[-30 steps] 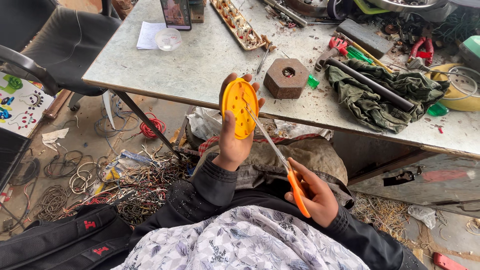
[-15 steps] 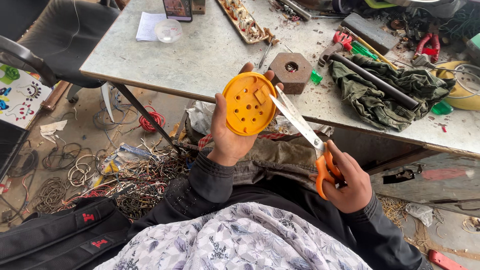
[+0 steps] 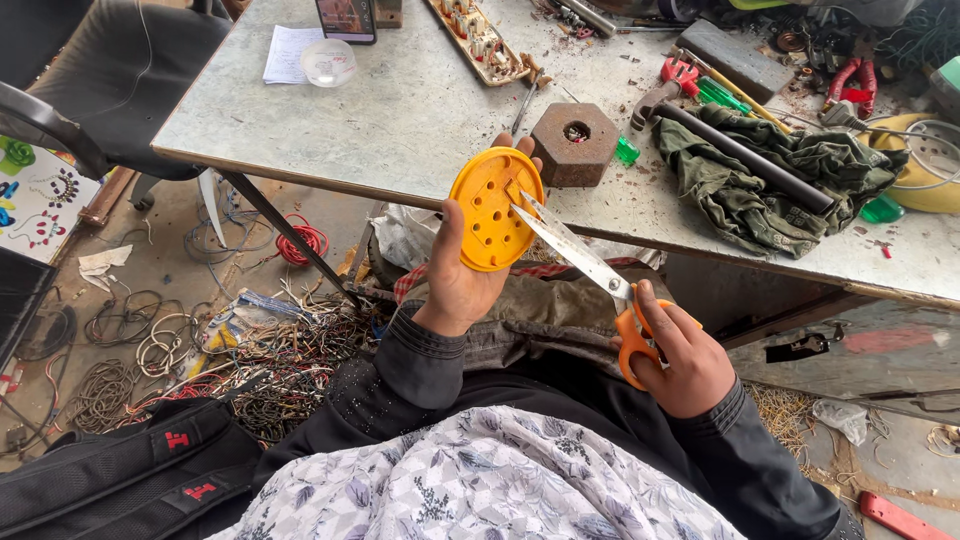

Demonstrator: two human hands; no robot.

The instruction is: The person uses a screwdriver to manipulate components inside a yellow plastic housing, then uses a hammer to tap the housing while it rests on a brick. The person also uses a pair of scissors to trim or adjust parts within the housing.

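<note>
My left hand (image 3: 458, 288) holds a round yellow plastic disc (image 3: 493, 208) with several holes, tilted up in front of the table edge. My right hand (image 3: 682, 360) grips orange-handled scissors (image 3: 590, 270). Their open steel blades point up-left and the tips touch the disc's face near its middle. Both hands are below the grey table (image 3: 400, 110), over my lap.
On the table sit a rusty hexagonal metal block (image 3: 573, 145), a crumpled green cloth (image 3: 770, 180) with a dark bar across it, red pliers (image 3: 678, 75), a phone (image 3: 346, 18) and a small clear dish (image 3: 328, 62). Tangled wires (image 3: 200, 350) cover the floor at left; a black bag (image 3: 110, 480) lies lower left.
The disc has turned from edge-on to face me and risen slightly. My right hand has moved right and up, bringing the scissor tips onto the disc's face.
</note>
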